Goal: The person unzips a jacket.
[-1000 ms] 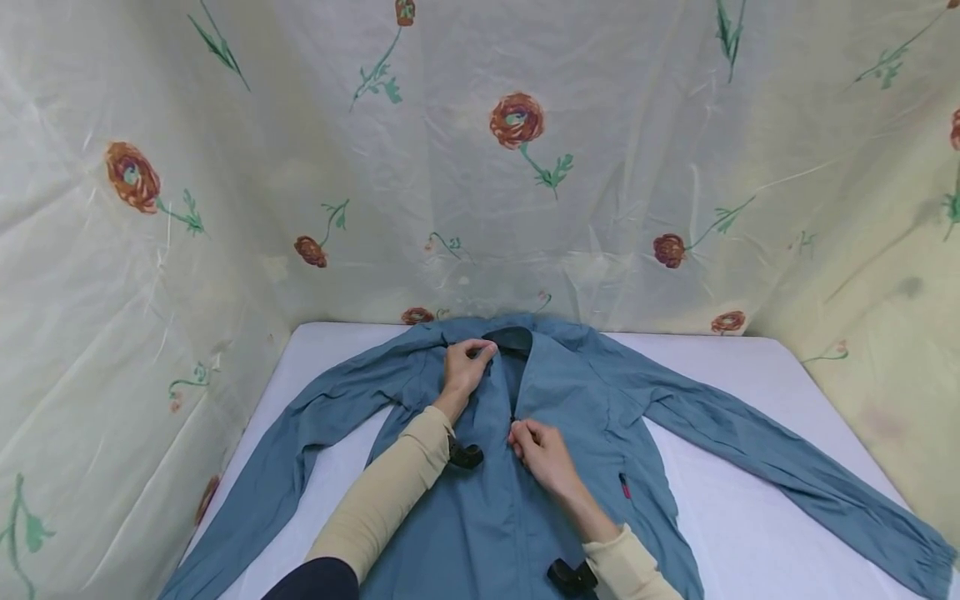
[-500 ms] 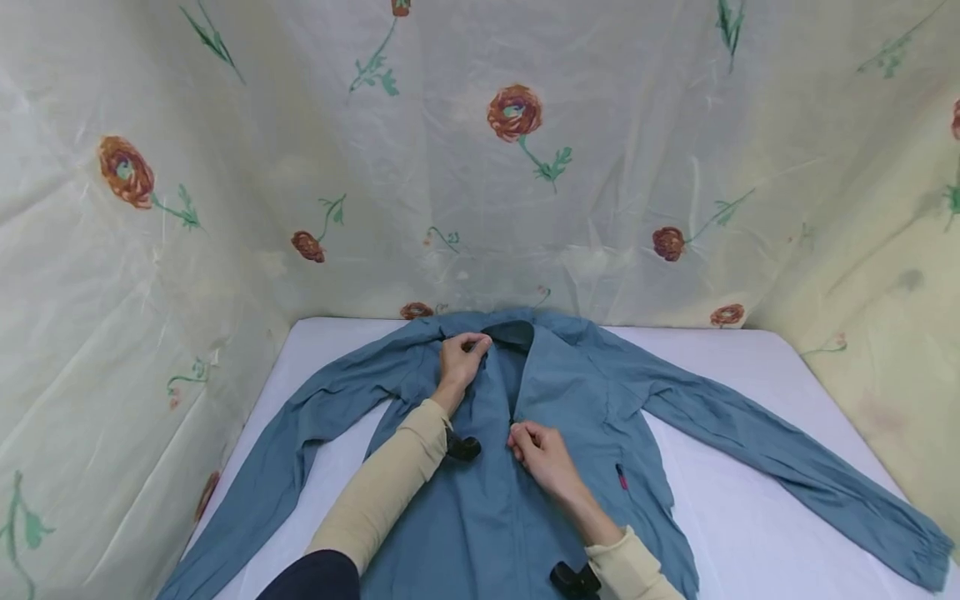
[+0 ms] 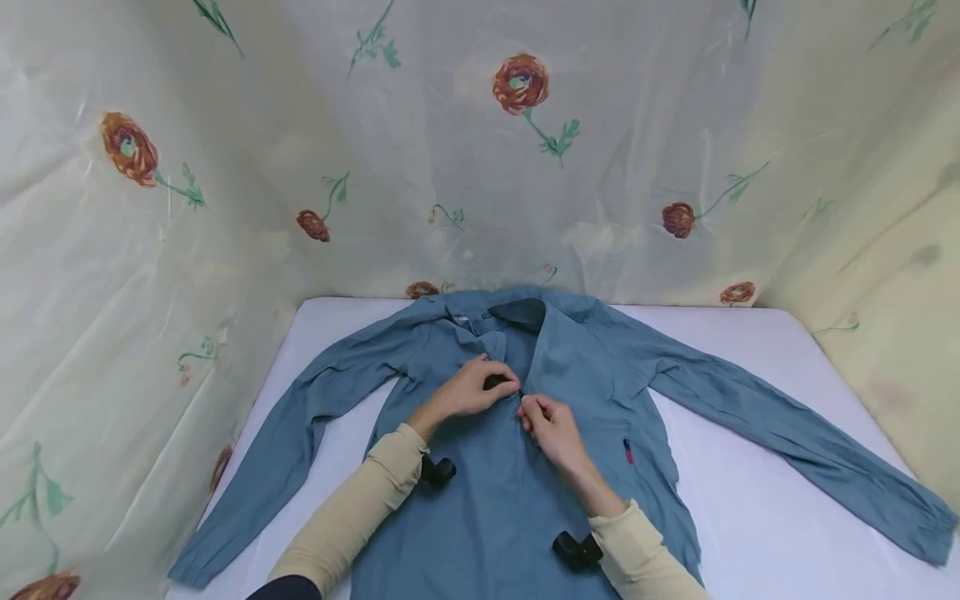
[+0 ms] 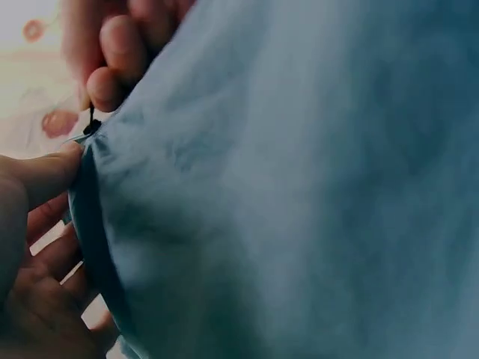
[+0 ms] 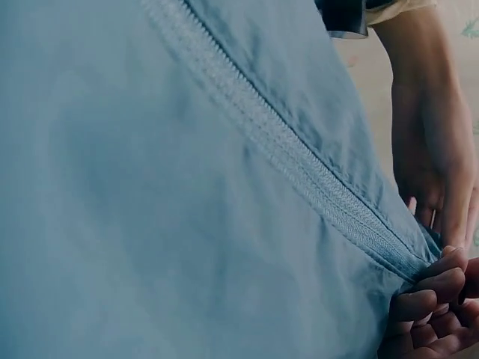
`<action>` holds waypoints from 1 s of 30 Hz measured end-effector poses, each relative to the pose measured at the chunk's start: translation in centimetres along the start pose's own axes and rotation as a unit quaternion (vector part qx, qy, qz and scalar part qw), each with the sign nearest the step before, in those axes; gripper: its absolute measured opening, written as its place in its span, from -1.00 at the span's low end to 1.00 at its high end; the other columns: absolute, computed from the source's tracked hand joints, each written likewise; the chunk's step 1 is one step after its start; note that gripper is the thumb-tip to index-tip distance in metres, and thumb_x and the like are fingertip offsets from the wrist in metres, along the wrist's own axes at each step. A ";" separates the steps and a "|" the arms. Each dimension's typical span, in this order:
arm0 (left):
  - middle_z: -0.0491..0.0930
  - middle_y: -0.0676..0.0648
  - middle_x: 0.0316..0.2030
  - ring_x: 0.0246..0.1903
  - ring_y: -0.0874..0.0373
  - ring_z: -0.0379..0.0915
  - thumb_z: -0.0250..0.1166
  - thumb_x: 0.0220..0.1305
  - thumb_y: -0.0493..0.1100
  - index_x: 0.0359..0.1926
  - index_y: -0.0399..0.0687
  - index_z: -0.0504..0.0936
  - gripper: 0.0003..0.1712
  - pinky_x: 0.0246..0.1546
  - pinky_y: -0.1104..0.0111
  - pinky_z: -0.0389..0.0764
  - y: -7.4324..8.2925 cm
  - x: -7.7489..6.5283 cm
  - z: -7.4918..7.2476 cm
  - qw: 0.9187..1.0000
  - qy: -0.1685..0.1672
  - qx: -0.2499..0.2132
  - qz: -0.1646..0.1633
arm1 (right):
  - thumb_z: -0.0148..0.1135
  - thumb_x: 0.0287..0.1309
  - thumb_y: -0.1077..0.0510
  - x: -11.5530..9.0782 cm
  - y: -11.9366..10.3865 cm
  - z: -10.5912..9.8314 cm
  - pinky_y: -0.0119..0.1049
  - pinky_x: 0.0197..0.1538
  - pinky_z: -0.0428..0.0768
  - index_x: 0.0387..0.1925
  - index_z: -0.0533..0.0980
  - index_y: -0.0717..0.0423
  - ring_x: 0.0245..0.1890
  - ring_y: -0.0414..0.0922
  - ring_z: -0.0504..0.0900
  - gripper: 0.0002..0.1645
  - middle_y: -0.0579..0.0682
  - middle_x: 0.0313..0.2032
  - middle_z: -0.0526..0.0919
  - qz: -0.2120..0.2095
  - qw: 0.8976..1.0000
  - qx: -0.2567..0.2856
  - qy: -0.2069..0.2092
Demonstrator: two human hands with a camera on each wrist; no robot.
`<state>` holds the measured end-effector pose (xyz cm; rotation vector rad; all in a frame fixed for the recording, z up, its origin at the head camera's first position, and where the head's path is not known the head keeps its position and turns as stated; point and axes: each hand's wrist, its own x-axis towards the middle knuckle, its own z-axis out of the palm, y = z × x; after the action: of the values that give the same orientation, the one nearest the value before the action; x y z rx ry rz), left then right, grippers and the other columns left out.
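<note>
A blue zip-up jacket (image 3: 457,508) lies front up with its sleeves spread and its collar open. My left hand (image 3: 472,389) pinches the front edge beside the zipper, thumb on top in the left wrist view. Just below, my right hand (image 3: 551,429) pinches the cord of the small black zipper pull (image 4: 91,126). Under the fingers the zipper (image 5: 299,164) runs joined down the jacket; above them the front parts toward the collar. Both hands are close together at the slider.
The jacket lies on a white-covered table (image 3: 757,467). Flower-printed sheeting (image 3: 615,142) hangs behind and on both sides. A black wrist camera (image 3: 577,550) is strapped at the right sleeve cuff, and another at the left. A red-tabbed pocket zipper (image 3: 628,451) shows on the chest.
My left hand has left the collar and come down and right to the front edge beside the right hand. The right hand keeps its pinch on the zipper pull. The head view has tilted down slightly.
</note>
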<state>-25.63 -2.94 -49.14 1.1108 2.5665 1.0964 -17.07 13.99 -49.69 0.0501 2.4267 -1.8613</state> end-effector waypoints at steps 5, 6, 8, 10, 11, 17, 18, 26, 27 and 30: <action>0.68 -0.02 -0.31 -0.17 0.07 0.57 0.17 0.35 -0.09 -0.26 -0.03 0.67 -0.82 0.50 0.12 -0.08 -0.1 0.5 -0.7 1.000 0.021 -0.020 -0.009 | -0.09 0.43 0.02 0.6 -0.6 -0.2 -0.36 -0.64 0.29 -0.43 0.51 0.23 -0.74 -0.24 0.22 -0.56 0.00 -0.64 0.42 -0.010 1.000 -0.013 -0.010; 0.68 -0.02 -0.31 -0.17 0.07 0.57 0.17 0.35 -0.09 -0.26 -0.03 0.67 -0.82 0.50 0.12 -0.09 -0.1 0.6 -0.7 1.000 0.016 -0.018 -0.009 | -0.09 0.43 0.02 0.6 -0.6 -0.2 -0.36 -0.64 0.29 -0.43 0.51 0.23 -0.74 -0.24 0.22 -0.56 -0.01 -0.65 0.42 -0.011 1.000 -0.015 -0.011; 0.67 -0.02 -0.31 -0.17 0.06 0.57 0.17 0.35 -0.10 -0.26 -0.04 0.67 -0.82 0.51 0.11 -0.12 0.0 0.6 -0.7 1.000 0.007 -0.016 -0.009 | -0.09 0.43 0.03 0.6 -0.5 -0.2 -0.35 -0.64 0.29 -0.45 0.52 0.22 -0.75 -0.25 0.22 -0.56 -0.03 -0.67 0.41 -0.011 1.000 -0.021 -0.010; 0.67 -0.03 -0.31 -0.16 0.06 0.56 0.17 0.35 -0.10 -0.26 -0.05 0.66 -0.82 0.51 0.11 -0.13 0.0 0.6 -0.6 1.000 0.001 -0.013 -0.008 | -0.09 0.43 0.04 0.5 -0.4 -0.2 -0.35 -0.65 0.28 -0.46 0.51 0.22 -0.75 -0.25 0.21 -0.56 -0.04 -0.69 0.40 -0.012 1.000 -0.026 -0.009; 0.67 -0.03 -0.30 -0.15 0.05 0.56 0.17 0.35 -0.11 -0.26 -0.05 0.66 -0.82 0.51 0.11 -0.15 0.0 0.6 -0.6 1.000 -0.002 -0.013 -0.008 | -0.08 0.43 0.04 0.4 -0.4 -0.1 -0.35 -0.65 0.28 -0.47 0.51 0.22 -0.76 -0.25 0.21 -0.56 -0.05 -0.69 0.39 -0.013 0.999 -0.028 -0.009; 0.66 -0.03 -0.31 -0.16 0.06 0.55 0.17 0.34 -0.10 -0.27 -0.05 0.66 -0.82 0.51 0.12 -0.15 -0.2 0.4 -0.4 1.000 0.000 0.000 -0.005 | -0.08 0.43 0.05 0.0 -0.1 0.2 -0.37 -0.66 0.27 -0.47 0.52 0.23 -0.76 -0.26 0.22 -0.56 -0.04 -0.69 0.41 -0.012 1.000 -0.027 -0.009; 0.67 -0.03 -0.31 -0.17 0.06 0.55 0.17 0.34 -0.11 -0.27 -0.05 0.66 -0.83 0.51 0.12 -0.14 -0.3 0.4 -0.4 1.000 0.003 0.001 -0.005 | -0.08 0.43 0.05 0.0 -0.1 0.2 -0.38 -0.66 0.27 -0.48 0.52 0.23 -0.76 -0.26 0.22 -0.56 -0.04 -0.68 0.41 -0.011 1.000 -0.027 -0.010; 0.68 -0.05 -0.27 -0.12 0.05 0.56 0.17 0.34 -0.12 -0.23 -0.08 0.67 -0.81 0.51 0.11 -0.12 -1.6 0.6 -0.7 1.000 0.016 -0.008 -0.017 | -0.08 0.43 0.04 0.1 0.1 0.6 -0.38 -0.67 0.24 -0.48 0.53 0.19 -0.76 -0.25 0.20 -0.56 -0.05 -0.68 0.42 -0.008 0.999 -0.040 -0.011; 0.68 -0.05 -0.27 -0.11 0.04 0.56 0.17 0.34 -0.11 -0.23 -0.08 0.67 -0.81 0.50 0.11 -0.12 -1.7 0.7 -0.8 1.000 0.018 -0.008 -0.020 | -0.08 0.43 0.04 0.1 0.1 0.6 -0.39 -0.67 0.23 -0.49 0.53 0.18 -0.77 -0.25 0.19 -0.56 -0.05 -0.68 0.42 -0.007 0.999 -0.039 -0.012; 0.68 -0.05 -0.26 -0.10 0.04 0.56 0.17 0.34 -0.11 -0.22 -0.07 0.67 -0.81 0.50 0.10 -0.11 -2.1 0.9 -1.1 0.999 0.021 -0.005 -0.026 | -0.07 0.43 0.04 0.2 0.0 0.7 -0.41 -0.68 0.22 -0.49 0.54 0.18 -0.77 -0.25 0.20 -0.56 -0.04 -0.68 0.43 -0.010 0.999 -0.036 -0.014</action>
<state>-27.89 -3.91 -49.59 1.0231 2.6021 1.1316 -17.18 13.28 -49.85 -0.0051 2.4825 -1.7683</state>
